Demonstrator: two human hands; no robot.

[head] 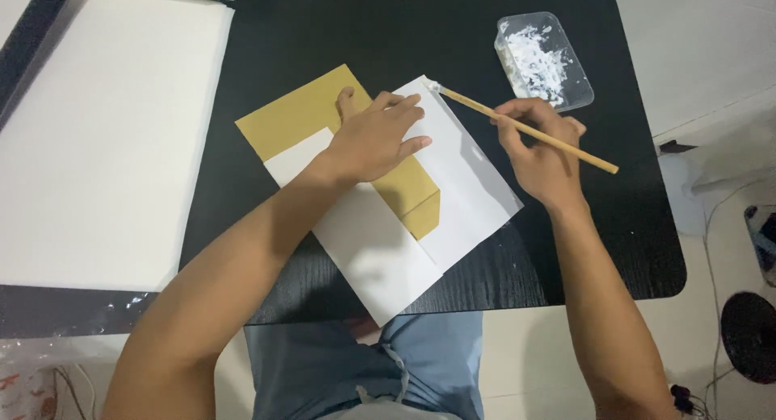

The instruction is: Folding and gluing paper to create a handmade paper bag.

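Black counter under everything. White sheet folded over a tan sheet, pinned flat by the left hand, palm down, fingers spread, grasping nothing. Clear tub of white paste near the far right. Right hand clenched around 1 thin wooden stick, long axis slanting, paste-covered tip up-left of the grip, touching the white sheet's top corner.

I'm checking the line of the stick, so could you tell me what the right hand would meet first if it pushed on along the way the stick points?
Its stick tip already sits at the white paper's top corner. The right hand, pushing on up-left, would probably cross only bare black table; the left hand and the gold paper lie below that line.
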